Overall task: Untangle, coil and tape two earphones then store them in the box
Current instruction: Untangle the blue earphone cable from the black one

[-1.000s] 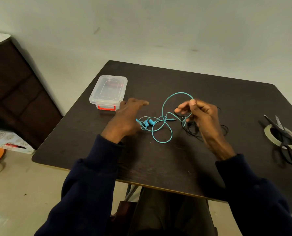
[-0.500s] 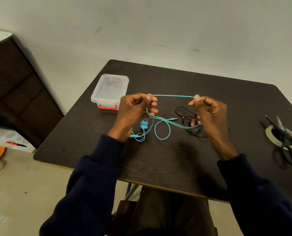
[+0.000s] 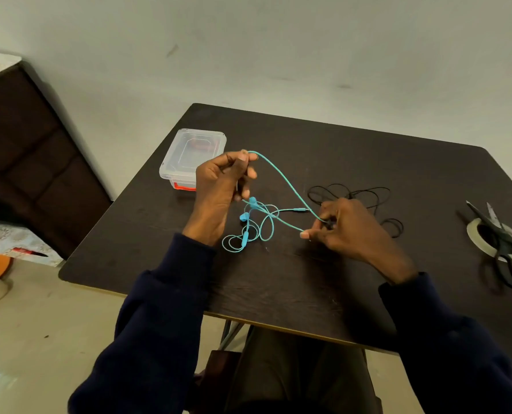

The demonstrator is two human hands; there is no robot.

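Scissors apparently rest on tape roll; left hand overlaps box.

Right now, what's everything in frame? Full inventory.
teal earphone: 1, teal, table centre, loose loops, cable lifted between both hands
black earphone: 1, black, on table beyond the right hand, tangled
box: 1, clear with red latch, lid on, table's far left
tape roll: 1, whitish, table's right edge
scissors: 1, black, lying across the tape roll
table: 1, dark brown
cabinet: 1, dark brown, left by the wall
left hand: 1, navy sleeve, raised, pinches the teal cable
right hand: 1, navy sleeve, low, pinches the teal cable
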